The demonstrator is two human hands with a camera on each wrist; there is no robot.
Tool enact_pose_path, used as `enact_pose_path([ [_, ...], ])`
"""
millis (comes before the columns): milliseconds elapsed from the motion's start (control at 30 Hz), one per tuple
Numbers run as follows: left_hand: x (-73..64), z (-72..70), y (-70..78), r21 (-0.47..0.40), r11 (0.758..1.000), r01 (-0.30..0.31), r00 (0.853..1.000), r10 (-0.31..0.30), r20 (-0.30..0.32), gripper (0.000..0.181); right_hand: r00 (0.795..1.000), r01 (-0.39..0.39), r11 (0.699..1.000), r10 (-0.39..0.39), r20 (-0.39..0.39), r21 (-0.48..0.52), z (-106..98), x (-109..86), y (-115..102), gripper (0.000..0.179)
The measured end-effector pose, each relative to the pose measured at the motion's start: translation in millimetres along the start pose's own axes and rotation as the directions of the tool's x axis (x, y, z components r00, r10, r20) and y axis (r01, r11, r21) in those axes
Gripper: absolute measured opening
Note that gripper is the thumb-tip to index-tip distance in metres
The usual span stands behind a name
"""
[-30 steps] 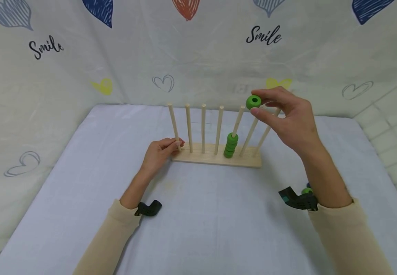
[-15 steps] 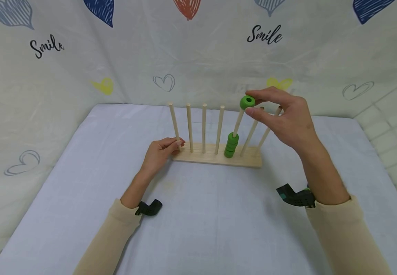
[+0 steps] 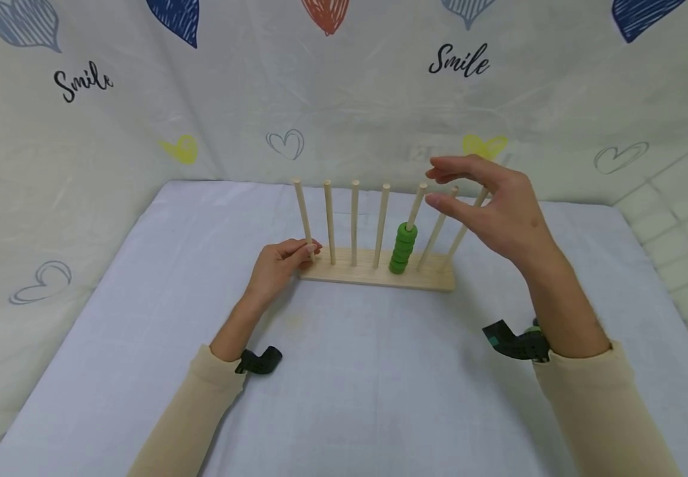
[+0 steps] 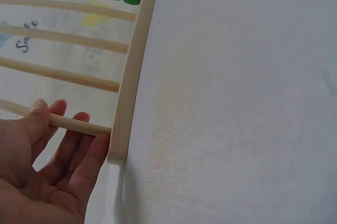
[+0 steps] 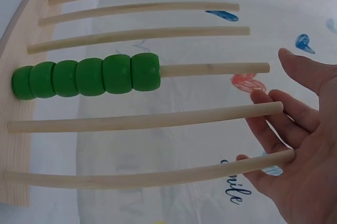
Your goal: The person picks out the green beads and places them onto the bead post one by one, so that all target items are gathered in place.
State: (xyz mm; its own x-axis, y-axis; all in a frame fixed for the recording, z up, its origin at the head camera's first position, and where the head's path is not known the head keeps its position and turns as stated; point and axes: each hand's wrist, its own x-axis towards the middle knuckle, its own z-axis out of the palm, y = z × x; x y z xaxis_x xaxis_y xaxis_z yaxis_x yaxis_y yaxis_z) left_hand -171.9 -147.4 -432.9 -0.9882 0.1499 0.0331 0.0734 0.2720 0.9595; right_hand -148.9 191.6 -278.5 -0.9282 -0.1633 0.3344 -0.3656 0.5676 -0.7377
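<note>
A wooden peg rack [image 3: 373, 277] stands on the table, its row of upright pegs rising from a flat base. Several green beads [image 3: 403, 248] are stacked on the fifth peg [image 5: 216, 69] from the left, and its upper part is bare. My left hand [image 3: 278, 268] pinches the leftmost peg [image 4: 79, 124] low down, thumb on one side and fingers on the other, close to the base. My right hand [image 3: 507, 209] is beside the tops of the right-hand pegs, thumb and fingers spread apart, holding nothing. In the right wrist view the last peg's tip [image 5: 287, 156] meets or overlaps the palm.
A green and dark object [image 3: 536, 326] is mostly hidden behind the right wrist. White cloth [image 3: 344, 371] covers the table. Behind its far edge hangs a curtain [image 3: 367, 99] printed with hearts. Each wrist wears a black camera mount [image 3: 516, 341].
The right hand brought a green bead leftward over the fifth peg and let it go. That bead has dropped onto the stack, which is now taller. The left hand has stayed in place.
</note>
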Motion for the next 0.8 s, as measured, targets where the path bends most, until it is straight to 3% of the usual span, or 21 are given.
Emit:
enact_pose_path([
  [200,0.0,2.2,0.1,-0.002,1.0,0.0,1.0,0.0,-0.003,0.027,0.999,0.037,0.997,-0.036,-0.014,0.063,-1,-3.5,9,0.041],
  [600,0.3,3.6,0.9,-0.001,1.0,0.002,1.0,-0.002,-0.006,0.027,0.996,0.073,0.995,-0.07,-0.05,0.061,-20,-21.0,34,0.048],
  [800,1.5,2.6,3.1,0.007,1.0,0.017,1.0,-0.017,-0.011,0.027,0.996,0.044,0.997,-0.038,-0.078,0.069,-36,-38.2,46,0.057],
])
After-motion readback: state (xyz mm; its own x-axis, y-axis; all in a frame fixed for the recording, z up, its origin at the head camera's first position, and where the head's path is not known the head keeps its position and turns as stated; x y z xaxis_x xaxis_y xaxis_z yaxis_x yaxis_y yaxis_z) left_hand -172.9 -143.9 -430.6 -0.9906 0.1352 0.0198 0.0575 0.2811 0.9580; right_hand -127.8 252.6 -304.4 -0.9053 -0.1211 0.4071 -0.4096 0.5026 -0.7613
